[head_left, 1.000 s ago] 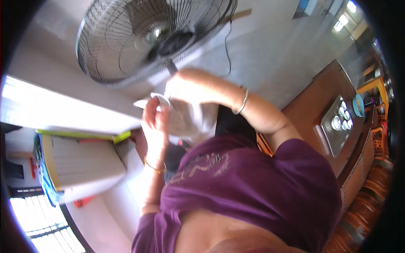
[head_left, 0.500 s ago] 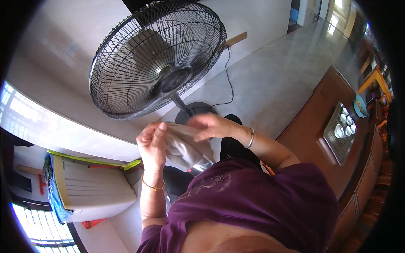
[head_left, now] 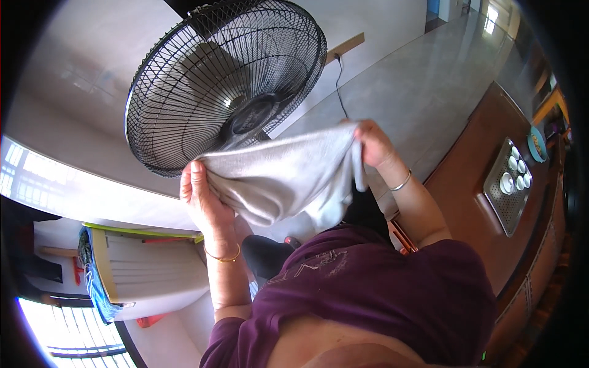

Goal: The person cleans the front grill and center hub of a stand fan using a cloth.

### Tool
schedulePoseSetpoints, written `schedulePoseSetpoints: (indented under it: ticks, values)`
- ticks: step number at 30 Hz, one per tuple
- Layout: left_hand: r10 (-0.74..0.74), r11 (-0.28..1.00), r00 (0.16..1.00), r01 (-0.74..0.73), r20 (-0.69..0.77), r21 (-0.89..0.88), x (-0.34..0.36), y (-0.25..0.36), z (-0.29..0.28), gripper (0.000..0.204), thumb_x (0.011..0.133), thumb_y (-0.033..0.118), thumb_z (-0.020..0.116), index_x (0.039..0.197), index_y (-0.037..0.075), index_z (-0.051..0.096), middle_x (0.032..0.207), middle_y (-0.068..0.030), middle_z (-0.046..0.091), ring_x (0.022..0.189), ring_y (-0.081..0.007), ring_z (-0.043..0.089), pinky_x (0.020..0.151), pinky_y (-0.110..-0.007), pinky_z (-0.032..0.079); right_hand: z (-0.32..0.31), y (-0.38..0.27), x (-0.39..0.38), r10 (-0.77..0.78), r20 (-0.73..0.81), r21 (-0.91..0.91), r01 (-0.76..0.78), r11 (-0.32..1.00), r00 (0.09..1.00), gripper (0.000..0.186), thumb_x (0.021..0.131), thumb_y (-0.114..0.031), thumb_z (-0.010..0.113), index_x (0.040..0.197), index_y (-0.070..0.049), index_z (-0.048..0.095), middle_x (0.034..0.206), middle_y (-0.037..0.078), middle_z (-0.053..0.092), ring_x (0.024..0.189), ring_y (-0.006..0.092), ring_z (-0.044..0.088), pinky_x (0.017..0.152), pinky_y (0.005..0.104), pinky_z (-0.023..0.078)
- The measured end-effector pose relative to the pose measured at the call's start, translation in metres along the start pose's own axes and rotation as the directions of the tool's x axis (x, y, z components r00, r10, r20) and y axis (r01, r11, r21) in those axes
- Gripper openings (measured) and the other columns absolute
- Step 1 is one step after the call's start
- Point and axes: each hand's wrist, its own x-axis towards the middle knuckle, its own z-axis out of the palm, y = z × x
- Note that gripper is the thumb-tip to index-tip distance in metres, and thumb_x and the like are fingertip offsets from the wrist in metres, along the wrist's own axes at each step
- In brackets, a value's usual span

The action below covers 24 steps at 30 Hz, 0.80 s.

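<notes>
A light grey-white cloth [head_left: 276,175] is stretched between my two hands in front of my body. My left hand [head_left: 205,196] pinches its left upper corner, thumb upright along the edge. The opposite corner is gripped by my right hand [head_left: 373,144], held a little higher and farther away. The upper edge runs nearly straight between them, while the rest hangs in loose folds over my lap. Just beyond the cloth stands a black pedestal fan [head_left: 227,92], whose wire guard comes close to my left fingers. The cloth hides the fan's stand and base.
At the right, a brown table [head_left: 457,175] carries a metal tray [head_left: 491,190] with several small white cups and a light-blue bowl [head_left: 537,144]. A white covered box-like piece [head_left: 153,267] stands at the left. The fan's cord [head_left: 339,89] runs down from a wall strip.
My right hand has moved right and away from my left, now gripping a corner. The bunched cloth has been spread wide between both hands.
</notes>
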Motion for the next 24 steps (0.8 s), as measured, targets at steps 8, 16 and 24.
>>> schedulePoseSetpoints:
  ticks: [8, 16, 24]
  values:
    - [-0.177, 0.98, 0.969, 0.189, 0.173, -0.058, -0.001, -0.053, 0.025, 0.018, 0.09, 0.004, 0.056, 0.107, 0.003, 0.063, 0.096, -0.006, 0.066, 0.081, -0.0116, 0.061, 0.076, -0.023, 0.051, 0.054, -0.057, 0.083, -0.326, -0.236, 0.068, 0.35, 0.934, 0.915, 0.022, 0.095, -0.02, 0.05, 0.102, -0.001, 0.06, 0.098, 0.009, 0.066, 0.089, 0.0187, 0.064, 0.083, 0.0329, 0.052]
    - [-0.218, 0.976, 0.855, 0.187, 0.47, 0.113, 0.0, -0.075, 0.08, 0.039, 0.087, -0.003, 0.053, 0.126, -0.002, 0.051, 0.122, -0.0099, 0.056, 0.107, -0.0149, 0.054, 0.094, -0.026, 0.042, 0.099, -0.079, 0.135, -0.525, -0.171, -0.083, 0.518, 0.851, 0.834, 0.026, 0.091, -0.012, 0.054, 0.113, 0.003, 0.056, 0.107, 0.017, 0.064, 0.086, 0.022, 0.065, 0.079, 0.0314, 0.053]
    - [-0.322, 0.901, 0.642, 0.433, 0.696, 0.018, 0.011, -0.074, 0.144, 0.053, 0.092, 0.022, 0.058, 0.134, -0.003, 0.036, 0.124, -0.0123, 0.052, 0.111, -0.0174, 0.051, 0.097, -0.031, 0.041, 0.131, -0.091, 0.155, -0.559, 0.027, -0.409, 0.519, 0.75, 0.829, 0.03, 0.095, -0.012, 0.051, 0.118, 0.007, 0.051, 0.103, 0.006, 0.061, 0.095, 0.0108, 0.058, 0.083, 0.021, 0.048]
